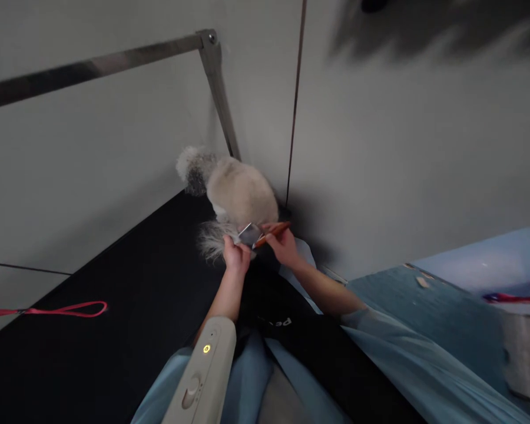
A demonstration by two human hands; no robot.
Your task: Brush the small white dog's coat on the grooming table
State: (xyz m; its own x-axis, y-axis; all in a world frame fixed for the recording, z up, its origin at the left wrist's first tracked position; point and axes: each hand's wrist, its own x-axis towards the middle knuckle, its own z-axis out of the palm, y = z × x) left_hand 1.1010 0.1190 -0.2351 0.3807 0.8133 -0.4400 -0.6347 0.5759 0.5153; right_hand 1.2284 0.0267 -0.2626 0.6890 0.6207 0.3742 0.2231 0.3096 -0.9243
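A small dog (pixel 242 189) with a short cream coat and a fluffy grey-and-white head is on the black table top (pixel 159 265), in its far corner. Its long-haired tail (pixel 214 240) lies beside my left hand (pixel 237 255), whose fingers are closed around part of the hair. In my right hand (pixel 284 244) is a slicker brush (pixel 274 234) with an orange handle; its flat metal head rests near the dog's rear, just above my left fingers. The dog's legs are mostly hidden.
A metal bar (pixel 97 66) on a post (pixel 221 100) rises behind the dog against grey walls. One red loop leash (pixel 70 309) hangs over the table's left side. A pale device (pixel 203 374) with a yellow light is close below my left forearm. Blue floor shows at right.
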